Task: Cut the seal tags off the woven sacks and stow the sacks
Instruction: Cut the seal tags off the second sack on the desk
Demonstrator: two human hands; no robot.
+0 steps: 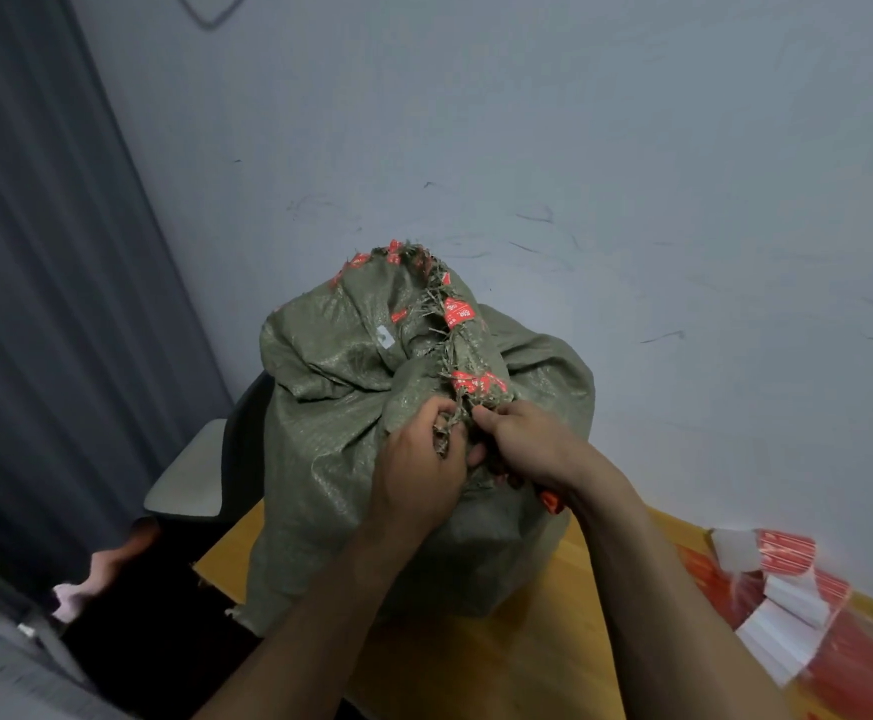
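The sack (330,459) stands upright at the centre of the frame on the desk (476,657), stuffed full, its frayed mouth gathered at the top. Red seal tags (460,311) hang along that gathered edge, above the hands.

Left hand (419,459): grip curled round the bunched fabric just below the mouth. Right hand (522,444): grip pinching the frayed edge directly beside it. An orange object (548,501) shows under the right wrist; what it is cannot be told.

Procedure, as judged:
- Hold the bunched neck firmly with the left hand so the sack cannot slump
- Pull one tag clear of the loose strands before cutting
- Cut the tie only, not the weave

The desk is yellow wood. A packet (787,605) of red and white strips lies at lower right. A chair (190,475) stands at left, a grey curtain (34,252) at upper left, a scuffed pale wall (632,148) behind
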